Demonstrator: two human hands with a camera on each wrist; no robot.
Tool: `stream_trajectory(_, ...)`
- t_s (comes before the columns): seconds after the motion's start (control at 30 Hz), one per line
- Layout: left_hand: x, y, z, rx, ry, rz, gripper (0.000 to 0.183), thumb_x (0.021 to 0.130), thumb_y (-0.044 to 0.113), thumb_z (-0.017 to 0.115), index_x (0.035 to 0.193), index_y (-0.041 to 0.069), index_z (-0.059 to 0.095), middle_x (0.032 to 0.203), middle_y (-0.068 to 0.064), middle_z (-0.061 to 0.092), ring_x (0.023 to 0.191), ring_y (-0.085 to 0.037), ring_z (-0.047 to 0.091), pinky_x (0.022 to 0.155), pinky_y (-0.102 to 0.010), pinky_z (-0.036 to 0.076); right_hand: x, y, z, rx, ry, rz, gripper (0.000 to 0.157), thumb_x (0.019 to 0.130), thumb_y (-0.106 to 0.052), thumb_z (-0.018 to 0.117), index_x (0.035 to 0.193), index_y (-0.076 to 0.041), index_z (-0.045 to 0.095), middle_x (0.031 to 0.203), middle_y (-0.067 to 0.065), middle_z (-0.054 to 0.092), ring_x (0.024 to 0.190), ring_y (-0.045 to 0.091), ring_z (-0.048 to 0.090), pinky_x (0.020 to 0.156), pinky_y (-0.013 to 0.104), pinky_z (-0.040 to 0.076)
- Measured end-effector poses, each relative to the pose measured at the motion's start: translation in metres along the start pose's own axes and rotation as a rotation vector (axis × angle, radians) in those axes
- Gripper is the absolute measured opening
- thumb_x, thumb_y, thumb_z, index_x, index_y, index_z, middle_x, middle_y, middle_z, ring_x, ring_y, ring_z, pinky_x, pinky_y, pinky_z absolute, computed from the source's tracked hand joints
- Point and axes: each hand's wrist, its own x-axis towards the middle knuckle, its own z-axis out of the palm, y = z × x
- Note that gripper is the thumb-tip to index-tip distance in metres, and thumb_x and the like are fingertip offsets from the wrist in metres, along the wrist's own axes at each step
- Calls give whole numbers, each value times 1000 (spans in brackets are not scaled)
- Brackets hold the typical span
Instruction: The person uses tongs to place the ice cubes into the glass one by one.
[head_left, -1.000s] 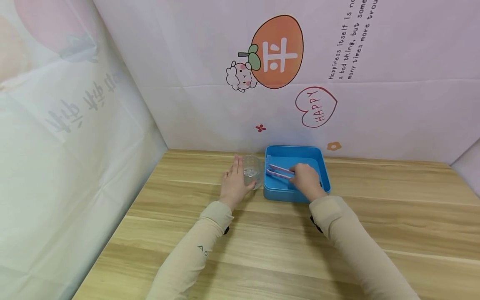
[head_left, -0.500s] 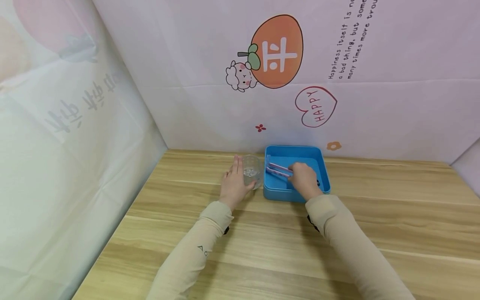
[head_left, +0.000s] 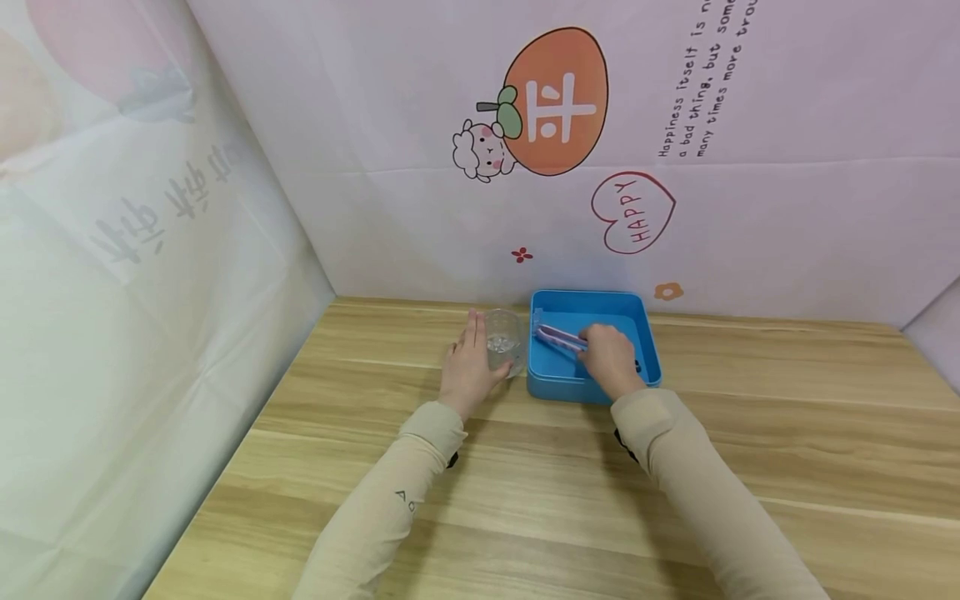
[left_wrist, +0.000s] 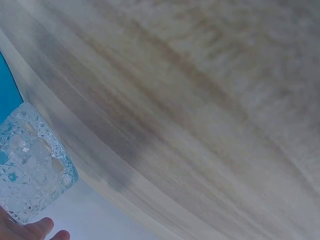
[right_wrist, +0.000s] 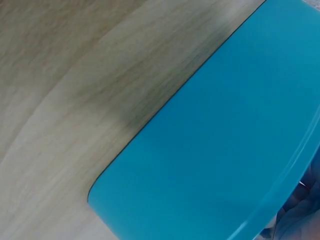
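A clear patterned glass [head_left: 504, 343] stands on the table just left of a blue box [head_left: 581, 392]. My left hand [head_left: 467, 371] holds the glass, fingers along its left side and thumb across the front. Several clear pieces seem to lie in it. In the left wrist view, fingertips [left_wrist: 42, 227] are beside the faceted glass [left_wrist: 37, 160]. Over the box, my right hand [head_left: 609, 360] grips pink-purple tongs [head_left: 562, 337], whose tips are near the inner left wall. A small see-through bit [head_left: 537, 318] shows there; what it is I cannot tell.
The wooden table [head_left: 480, 500] reaches to a printed white cloth backdrop [head_left: 405, 225], close behind the box. Another cloth hangs at the left. A small dark spot [head_left: 638, 366] shows by the right hand; the right wrist view mostly holds the box's outer wall [right_wrist: 210, 135].
The arms of the tongs have come together. My right hand has shifted slightly left with them. The left hand and the glass have stayed put.
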Motion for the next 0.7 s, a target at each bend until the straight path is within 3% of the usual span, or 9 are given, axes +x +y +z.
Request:
stream_trajectory(0.47,0,2,-3,0,-7,0,93,87,51,59,152,3,12,161,-11,12,136,-27,41,111,-43,37,-4,8,-7,19,18,36,35,90,-11,62,122,3,61,120,24,63,103,38,62,87,51,52)
stream_trajectory(0.7,-1,3,-3,5,-24,-11,93,88,51,59,152,4,10,161,-10,10,138,-27,40,112,-43,36,-7,10,-10,28,32,-2,36,87,-12,65,119,5,63,116,25,65,99,39,64,80,50,54)
